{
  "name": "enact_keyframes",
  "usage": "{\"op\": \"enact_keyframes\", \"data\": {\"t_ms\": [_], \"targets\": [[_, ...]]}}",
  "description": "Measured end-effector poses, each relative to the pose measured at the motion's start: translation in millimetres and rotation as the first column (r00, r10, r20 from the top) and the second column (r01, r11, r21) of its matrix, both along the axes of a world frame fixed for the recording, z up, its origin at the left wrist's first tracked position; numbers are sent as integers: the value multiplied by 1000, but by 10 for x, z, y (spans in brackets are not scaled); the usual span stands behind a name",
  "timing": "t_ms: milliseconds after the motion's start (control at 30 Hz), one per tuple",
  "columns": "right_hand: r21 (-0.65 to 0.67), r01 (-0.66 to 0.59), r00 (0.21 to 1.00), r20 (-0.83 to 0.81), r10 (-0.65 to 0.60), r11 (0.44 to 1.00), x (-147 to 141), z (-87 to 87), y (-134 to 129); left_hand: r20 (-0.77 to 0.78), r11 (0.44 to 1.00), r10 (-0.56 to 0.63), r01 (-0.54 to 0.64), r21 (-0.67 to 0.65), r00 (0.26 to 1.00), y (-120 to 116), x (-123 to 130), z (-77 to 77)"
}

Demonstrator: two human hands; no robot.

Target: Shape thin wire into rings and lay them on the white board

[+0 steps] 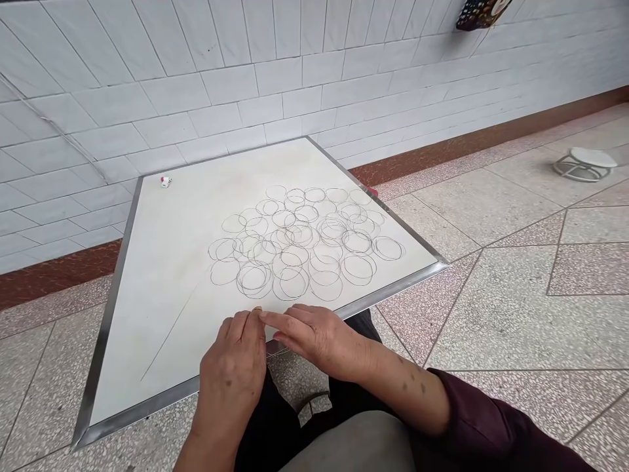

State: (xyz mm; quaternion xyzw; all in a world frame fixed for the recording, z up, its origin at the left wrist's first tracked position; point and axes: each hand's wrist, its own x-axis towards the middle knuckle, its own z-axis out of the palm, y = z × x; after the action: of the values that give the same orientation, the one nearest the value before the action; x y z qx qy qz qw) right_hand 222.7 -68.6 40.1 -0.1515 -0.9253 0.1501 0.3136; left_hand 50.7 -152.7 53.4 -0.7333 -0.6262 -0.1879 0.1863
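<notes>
Many thin dark wire rings lie overlapping across the middle and right of a white table with a metal edge. At the table's near edge, my left hand has its fingers curled together around something thin that I cannot make out. My right hand meets it at the fingertips, its index finger stretched toward the left fingers. Part of a thin wire loop shows faintly below the hands. A long straight wire lies on the table to the left of my left hand.
A small red and white object sits at the table's far left corner. Behind the table runs a white tiled wall. A round white stool stands on the floor at the right. A dark patterned item hangs high on the wall.
</notes>
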Motion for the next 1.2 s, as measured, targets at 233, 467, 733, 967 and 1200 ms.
{"op": "enact_keyframes", "data": {"t_ms": [233,467,733,967,1200], "targets": [[84,107,981,-172,-91,991,-25,41,27,59,1000,-11,11,-9,998,8,15,-19],[-13,96,963,-251,-96,995,-37,33,61,342,968,141,-57,-245,929,-29,169,112],[-307,7,969,-232,-82,952,29,70,99,862,839,371,272,-471,346,-2,152,284],[-362,-42,975,-217,-40,931,58,92,131,866,840,444,442,-314,-228,45,116,167],[-346,-68,989,-145,19,936,93,80,184,686,825,490,539,-167,-537,66,162,96]]}}
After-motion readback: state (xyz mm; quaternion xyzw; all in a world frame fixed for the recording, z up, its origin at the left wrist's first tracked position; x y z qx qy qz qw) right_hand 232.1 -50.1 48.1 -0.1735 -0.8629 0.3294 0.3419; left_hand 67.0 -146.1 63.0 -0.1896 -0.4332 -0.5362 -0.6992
